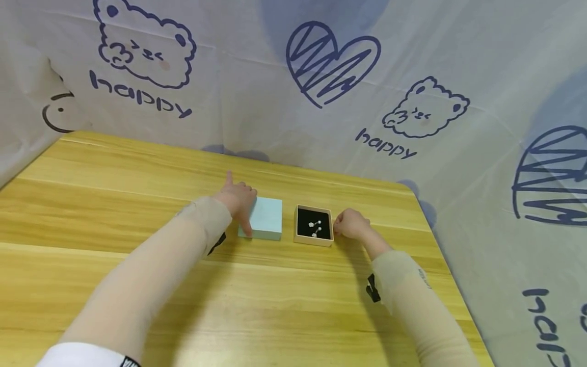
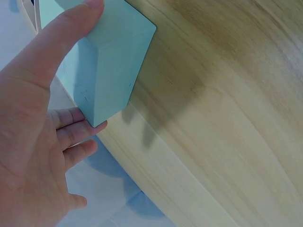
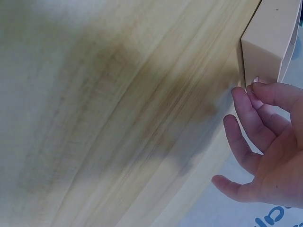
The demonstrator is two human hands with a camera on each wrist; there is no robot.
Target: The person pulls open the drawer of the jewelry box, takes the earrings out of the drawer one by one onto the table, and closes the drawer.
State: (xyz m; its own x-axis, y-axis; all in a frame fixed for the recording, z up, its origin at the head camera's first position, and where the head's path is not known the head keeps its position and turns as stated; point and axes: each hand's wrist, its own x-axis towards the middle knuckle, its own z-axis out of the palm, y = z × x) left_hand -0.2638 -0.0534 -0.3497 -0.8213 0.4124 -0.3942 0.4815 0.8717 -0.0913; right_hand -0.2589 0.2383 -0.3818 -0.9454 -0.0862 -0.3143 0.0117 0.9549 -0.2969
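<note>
Seen from my remote station, the two bare hands of a person work over a wooden table (image 1: 298, 300). The left hand (image 1: 236, 199) grips a light blue box (image 1: 261, 218), spanning its left end: the thumb lies along the near corner, and fingertips reach the far side. In my left-wrist view the thumb presses one face while two fingertips touch the opposite corner; the remaining fingers lie apart from the box, which rests on the wood.

Between the hands, just right of the blue box and apart from it, stands a pale-walled box (image 1: 314, 242) with its top uncovered. Within it I see a black lining (image 1: 302, 233) bearing small white ornaments (image 1: 311, 224), some flower-shaped, others round like pearls. The right hand (image 1: 353, 224) is at this box's right wall, thumb and forefinger tips brought together, the other fingers loosely bent. A tiny pale glint shows at those tips; I cannot tell whether anything is pinched there.

Beige sleeves (image 1: 156, 270) cover both forearms behind the hands. Beyond the hands, a whitish cloth (image 1: 257, 66) hangs at the table's far edge, printed in dark blue with bear faces, a striped heart (image 1: 333, 63) and the word "happy".
</note>
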